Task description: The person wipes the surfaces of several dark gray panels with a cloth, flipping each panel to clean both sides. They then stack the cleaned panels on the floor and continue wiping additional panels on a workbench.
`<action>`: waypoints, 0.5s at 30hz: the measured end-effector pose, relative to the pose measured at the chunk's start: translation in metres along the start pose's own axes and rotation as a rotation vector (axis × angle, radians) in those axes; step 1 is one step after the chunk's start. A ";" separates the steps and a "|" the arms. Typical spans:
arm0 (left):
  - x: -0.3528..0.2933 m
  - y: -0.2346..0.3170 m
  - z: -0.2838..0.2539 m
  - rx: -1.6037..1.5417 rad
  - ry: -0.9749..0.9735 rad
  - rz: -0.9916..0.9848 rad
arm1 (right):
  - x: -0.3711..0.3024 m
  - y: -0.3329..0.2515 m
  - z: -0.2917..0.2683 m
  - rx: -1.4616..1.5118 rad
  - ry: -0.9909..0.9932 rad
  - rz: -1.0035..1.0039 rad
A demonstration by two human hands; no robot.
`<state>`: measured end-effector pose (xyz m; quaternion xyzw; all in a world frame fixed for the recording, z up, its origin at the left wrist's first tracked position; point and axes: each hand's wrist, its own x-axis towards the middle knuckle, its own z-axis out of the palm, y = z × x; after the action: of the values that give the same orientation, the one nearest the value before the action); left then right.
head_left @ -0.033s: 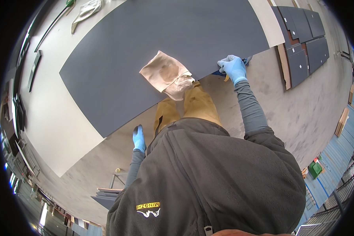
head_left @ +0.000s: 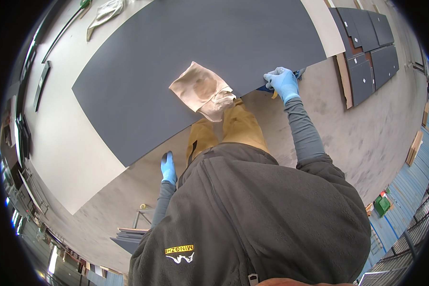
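A broad dark grey panel point(head_left: 200, 33) lies flat in front of me. Over its near edge hangs a creased beige cloth point(head_left: 195, 88) with a brownish stain, just above my legs. At the right part of that edge is my right hand point(head_left: 283, 83) in a light blue glove, its fingers curled in. Dark blue material and a small yellow bit point(head_left: 274, 95) show beneath it; what the fingers hold, if anything, is hidden. My left hand point(head_left: 168, 169), also gloved in blue with darker fingertips, hangs beside my left thigh. Its fingers are stretched out and hold nothing.
A pale sheet point(head_left: 88, 157) sticks out from under the grey panel. Stacked dark panels point(head_left: 362, 71) lie to the right, more point(head_left: 128, 238) at lower left. A whitish cloth point(head_left: 106, 14) lies at far left, near a dark strip point(head_left: 42, 86). A green container point(head_left: 382, 205) stands at lower right.
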<state>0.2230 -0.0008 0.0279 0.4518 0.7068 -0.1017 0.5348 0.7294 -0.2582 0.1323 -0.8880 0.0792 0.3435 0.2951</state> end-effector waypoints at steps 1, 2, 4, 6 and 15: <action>0.000 0.001 0.000 0.001 -0.009 0.012 | 0.001 0.001 0.000 0.037 -0.024 -0.024; 0.001 0.001 -0.001 0.005 -0.009 0.016 | 0.001 0.001 0.001 0.021 -0.007 0.007; 0.003 -0.001 -0.002 0.009 -0.007 0.020 | 0.004 0.002 0.003 0.013 -0.004 0.093; 0.007 -0.006 -0.002 0.020 0.002 0.011 | 0.006 0.002 0.005 -0.037 -0.001 0.010; 0.015 -0.013 -0.001 -0.007 -0.036 0.017 | -0.038 -0.036 0.005 -0.310 0.321 -0.522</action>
<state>0.2120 0.0003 0.0116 0.4540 0.6937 -0.1027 0.5497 0.7101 -0.2286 0.1708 -0.9554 -0.1587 0.1202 0.2183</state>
